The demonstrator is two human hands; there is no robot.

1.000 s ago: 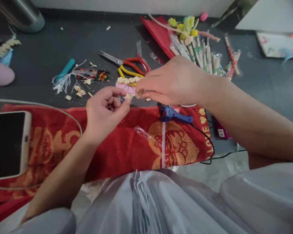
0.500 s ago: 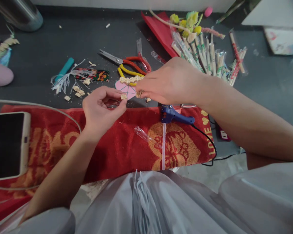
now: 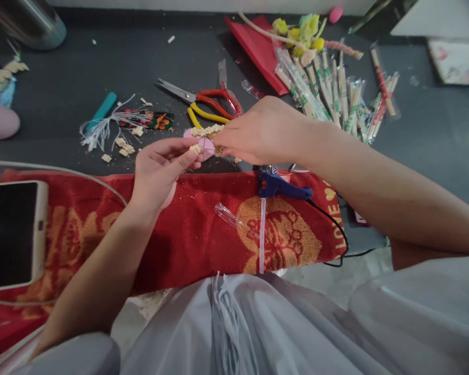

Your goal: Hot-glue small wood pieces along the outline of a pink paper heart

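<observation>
My left hand [image 3: 160, 169] pinches a small pale wooden piece [image 3: 196, 149] between thumb and fingers. Close by on the right, my right hand [image 3: 263, 133] has its fingers closed on a pale, beaded-looking piece [image 3: 218, 151], mostly hidden by the fingers. Beneath both hands lies a pink pad [image 3: 208, 146] with dark lines across it. A knobbly pale strip [image 3: 206, 130] runs along the pad's far side. Just beyond are pliers with yellow and red handles [image 3: 207, 113] and scissors [image 3: 183, 92], their handles overlapping.
A blue glue gun [image 3: 283, 186] with a glue stick rests on a red towel [image 3: 203, 229]. At left are a phone [image 3: 13, 234], a white cable and loose pale pieces [image 3: 124, 147]. Wrapped sticks [image 3: 328, 88] and a red envelope [image 3: 254, 49] lie at the back right.
My left hand has turned slightly, its thumb now lying over the pale piece. My right hand has shifted a little left, so the hands are closer together.
</observation>
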